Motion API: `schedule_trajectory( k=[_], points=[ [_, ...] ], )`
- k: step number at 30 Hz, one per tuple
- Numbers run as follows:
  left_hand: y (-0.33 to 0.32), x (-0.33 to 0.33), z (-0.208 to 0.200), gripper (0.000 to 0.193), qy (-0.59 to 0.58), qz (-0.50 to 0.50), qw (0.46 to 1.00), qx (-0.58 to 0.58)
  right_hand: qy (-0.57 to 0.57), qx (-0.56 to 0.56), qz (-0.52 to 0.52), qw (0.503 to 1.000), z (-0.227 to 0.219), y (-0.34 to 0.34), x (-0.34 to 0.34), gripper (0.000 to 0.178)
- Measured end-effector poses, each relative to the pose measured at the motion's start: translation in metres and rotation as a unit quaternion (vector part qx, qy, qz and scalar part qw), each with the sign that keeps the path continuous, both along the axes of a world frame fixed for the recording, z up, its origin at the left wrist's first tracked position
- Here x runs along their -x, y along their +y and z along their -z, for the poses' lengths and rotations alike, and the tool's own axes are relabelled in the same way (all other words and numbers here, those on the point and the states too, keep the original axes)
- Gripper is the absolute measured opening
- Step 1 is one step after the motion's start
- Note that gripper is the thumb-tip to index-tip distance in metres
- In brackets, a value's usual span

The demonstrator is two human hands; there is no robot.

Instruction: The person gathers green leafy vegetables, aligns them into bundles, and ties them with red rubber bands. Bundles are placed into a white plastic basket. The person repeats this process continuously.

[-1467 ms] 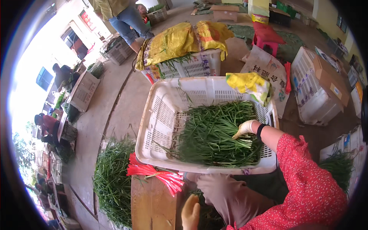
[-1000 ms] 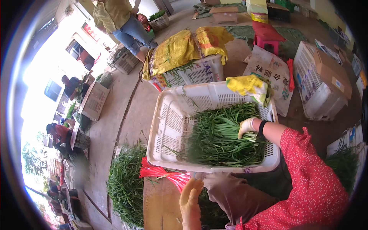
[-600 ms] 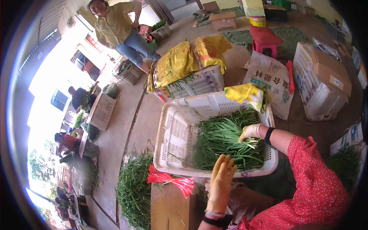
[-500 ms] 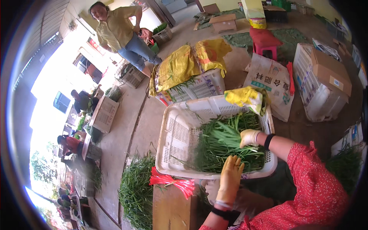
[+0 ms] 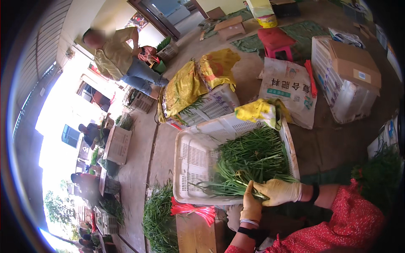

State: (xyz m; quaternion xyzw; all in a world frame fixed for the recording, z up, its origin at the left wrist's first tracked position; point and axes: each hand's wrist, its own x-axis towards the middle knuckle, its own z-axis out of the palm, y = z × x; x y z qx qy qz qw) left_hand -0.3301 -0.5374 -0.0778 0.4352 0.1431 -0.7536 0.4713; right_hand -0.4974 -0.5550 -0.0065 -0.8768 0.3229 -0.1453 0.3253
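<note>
At the near edge of a white plastic crate [image 5: 185,168], my two gloved hands meet around the cut ends of a bunch of long green leafy stalks [image 5: 230,181]. My left hand [image 5: 250,205], in a yellowish glove, is closed on it with the thumb up. From the right, my right hand [image 5: 278,192], in a paler glove, closes over the same ends. The bunch points left across the crate, above a loose pile of green stalks [image 5: 257,147]. A yellow and white bag [image 5: 261,111] hangs over the crate's far rim.
Red ties [image 5: 194,211] lie on a wooden board [image 5: 194,236] beside heaped greens [image 5: 160,223]. Farther off stand a crate under yellow sacks [image 5: 185,92], a white sack [image 5: 287,90], a red-topped stool [image 5: 276,40] and a boxed crate [image 5: 346,80]. A person [image 5: 114,59] stands at the far left.
My right hand has come from the pile to the near rim, bringing stalks with it. My left hand, earlier open and apart, is now closed on their ends. The view has shifted slightly.
</note>
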Motion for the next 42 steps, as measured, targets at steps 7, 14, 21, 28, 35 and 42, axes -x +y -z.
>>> schedule_trajectory(
  k=[7,14,21,28,35,42],
  points=[
    [0.006,-0.018,0.011,0.031,-0.018,-0.023,0.999,0.044,-0.091,0.007,0.175,0.98,0.01,-0.118,0.036,0.069],
    [0.008,-0.008,-0.011,0.033,0.008,-0.016,0.997,0.081,0.338,-0.207,0.001,0.918,0.077,-0.128,-0.005,0.143],
    [0.018,-0.014,-0.061,0.034,0.093,-0.019,0.988,0.123,0.46,-0.21,0.072,0.86,0.212,-0.107,-0.052,0.088],
    [0.044,-0.08,-0.133,0.034,0.049,-0.06,0.971,0.224,0.581,-0.099,0.041,0.807,0.216,-0.07,-0.08,0.081],
    [0.089,-0.146,-0.131,0.042,-0.031,-0.032,0.945,0.325,0.515,-0.043,0.022,0.856,0.161,-0.096,-0.053,0.039],
    [0.178,-0.187,-0.119,0.043,-0.193,-0.142,0.936,0.257,0.315,0.053,0.043,0.947,0.005,-0.1,-0.06,0.038]
  ],
)
